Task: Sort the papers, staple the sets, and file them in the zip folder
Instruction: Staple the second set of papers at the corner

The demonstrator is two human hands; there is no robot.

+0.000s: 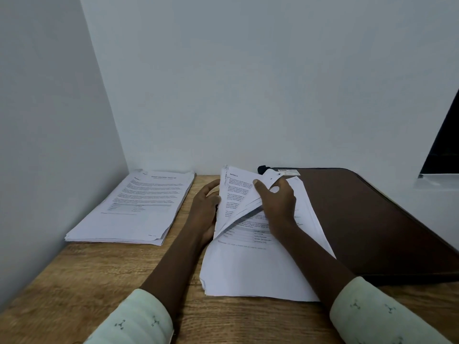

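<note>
Papers (250, 264) lie lengthwise 6-to-12 between both hands; left hand (206, 204) grips their 9 o'clock edge, right hand (278, 202) pinches lifted sheets.

1. The table (74, 281) had a light brown wood-grain top and stood pushed into a corner.
2. A plain pale wall (248, 83) ran along its far edge, bare and evenly lit.
3. A second pale wall (44, 120) closed the left side, slightly darker in shade.
4. At the far right, a dark window (444, 145) sat above a white sill (437, 181).
5. The light was dim and cool.
</note>
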